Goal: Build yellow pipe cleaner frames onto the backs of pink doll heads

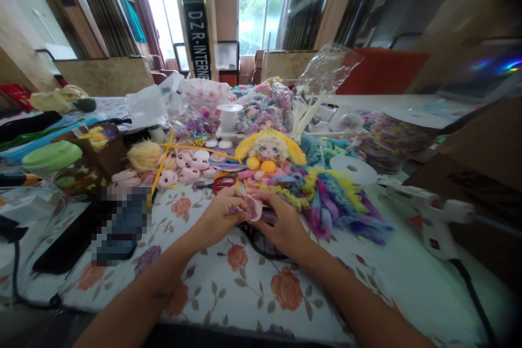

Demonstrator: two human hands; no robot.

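Note:
Both hands meet over the flowered tablecloth around a small pale pink curved piece (254,209), which looks like a hollow doll face shell. My left hand (224,211) pinches its left edge between thumb and fingers. My right hand (283,223) curls around its right side, fingertips on the rim. Beneath the right hand lies a black-rimmed object (265,250), mostly hidden, kind unclear. Just beyond the hands are red-handled scissors (224,184) and a doll with yellow ears (269,152). Several doll faces (191,163) lie in a pile to the left of it.
Colourful yarn (326,201) and a white spool (354,169) lie right of the hands. A white glue gun (436,217) with a cord stands farther right, near a cardboard box (481,174). At left are a phone (122,228) and a green-lidded container (52,155).

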